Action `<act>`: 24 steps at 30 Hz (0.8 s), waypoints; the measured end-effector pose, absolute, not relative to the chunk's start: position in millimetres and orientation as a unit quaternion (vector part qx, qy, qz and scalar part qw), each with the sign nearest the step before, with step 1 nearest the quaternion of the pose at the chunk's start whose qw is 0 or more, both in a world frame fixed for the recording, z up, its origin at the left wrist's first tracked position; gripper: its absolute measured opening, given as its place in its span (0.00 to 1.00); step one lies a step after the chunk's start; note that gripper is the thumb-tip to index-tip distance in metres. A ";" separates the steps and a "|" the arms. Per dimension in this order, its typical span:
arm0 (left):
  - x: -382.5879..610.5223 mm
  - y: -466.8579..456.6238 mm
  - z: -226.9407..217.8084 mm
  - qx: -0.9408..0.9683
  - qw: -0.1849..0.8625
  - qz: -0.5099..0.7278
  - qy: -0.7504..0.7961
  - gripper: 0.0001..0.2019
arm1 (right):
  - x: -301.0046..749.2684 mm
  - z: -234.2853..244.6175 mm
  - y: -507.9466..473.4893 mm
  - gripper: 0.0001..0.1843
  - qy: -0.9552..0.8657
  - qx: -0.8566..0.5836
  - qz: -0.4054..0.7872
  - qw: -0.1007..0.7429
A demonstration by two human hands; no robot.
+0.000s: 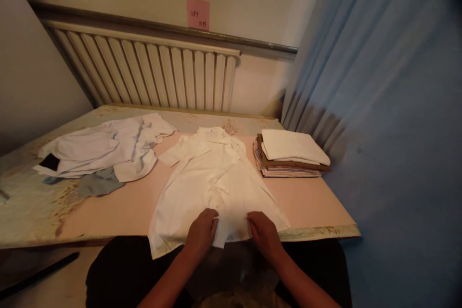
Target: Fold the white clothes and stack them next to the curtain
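A white short-sleeved shirt (195, 183) lies spread on the table, its collar toward the wall and its hem hanging over the near edge. Creases run down its middle. My left hand (204, 228) is closed on the lower front of the shirt, left of the centre, with thumb and fingers pinched together. Farther right, my right hand (263, 231) pinches the shirt near its hem. Both hands are at the table's near edge, a short way apart.
Rumpled white clothes (104, 144) with a grey piece (99, 184) lie at the left. A stack of folded clothes (294, 147) stands at the right, beside a blue curtain (390, 130). Behind the table (317, 204) is a radiator (159, 72).
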State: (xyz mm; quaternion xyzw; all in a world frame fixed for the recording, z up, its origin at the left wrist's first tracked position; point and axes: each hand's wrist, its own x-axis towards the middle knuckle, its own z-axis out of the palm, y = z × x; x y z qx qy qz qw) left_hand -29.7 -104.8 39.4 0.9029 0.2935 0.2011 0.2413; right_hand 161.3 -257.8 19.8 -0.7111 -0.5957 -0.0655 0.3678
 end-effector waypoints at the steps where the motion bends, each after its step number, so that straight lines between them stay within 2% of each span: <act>1: -26.5 -103.1 36.8 0.905 0.230 0.218 0.284 0.10 | 167.2 18.0 -252.3 0.14 -0.588 -0.712 -0.086 0.373; 4: -13.7 -95.0 26.0 0.913 0.177 0.262 0.257 0.14 | 187.0 7.0 -237.0 0.18 -0.568 -0.726 -0.133 0.363; 8: 6.5 -76.8 8.8 0.922 0.091 0.295 0.234 0.19 | 214.2 -17.1 -230.5 0.21 -0.555 -0.759 -0.155 0.303; 15: 24.0 -63.5 -11.0 0.948 0.002 0.211 0.237 0.22 | 246.5 -46.3 -254.2 0.23 -0.523 -0.811 -0.166 0.202; 19: 23.3 -67.8 -7.8 0.946 -0.008 0.189 0.263 0.23 | 246.1 -47.6 -261.4 0.24 -0.474 -0.835 -0.190 0.205; 24: 23.2 -70.9 -1.5 0.947 0.007 0.172 0.271 0.23 | 224.7 -40.8 -246.8 0.23 -0.494 -0.816 -0.193 0.231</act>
